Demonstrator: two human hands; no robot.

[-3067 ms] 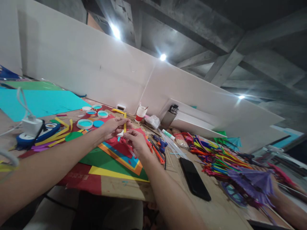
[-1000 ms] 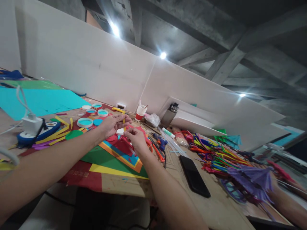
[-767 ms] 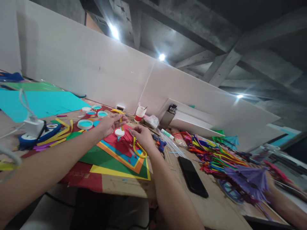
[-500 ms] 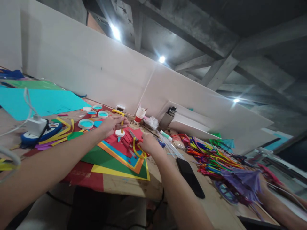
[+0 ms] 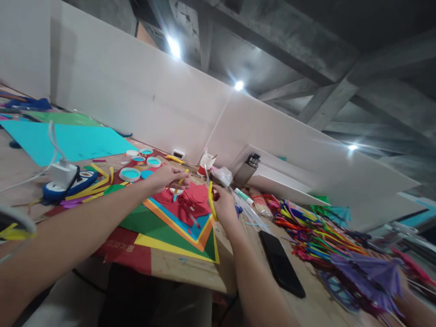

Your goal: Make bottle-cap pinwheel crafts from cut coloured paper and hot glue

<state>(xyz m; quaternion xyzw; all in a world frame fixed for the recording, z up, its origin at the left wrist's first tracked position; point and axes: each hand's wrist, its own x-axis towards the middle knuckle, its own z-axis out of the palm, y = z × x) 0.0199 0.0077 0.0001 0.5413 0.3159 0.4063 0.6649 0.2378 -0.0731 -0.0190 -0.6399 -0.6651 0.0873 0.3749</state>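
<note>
Near right, my right hand [image 5: 225,206] is gripping the yellow-handled scissors [image 5: 211,200] over the stacked coloured sheets [image 5: 170,225]. Just beyond, to the left, my left hand [image 5: 168,175] is pinching a yellow strip [image 5: 181,179] above a white cap [image 5: 176,191]. Risk: the scissors are sitting close to my fingertips, and a flexing strip could cause a crooked cut or a nick.
</note>
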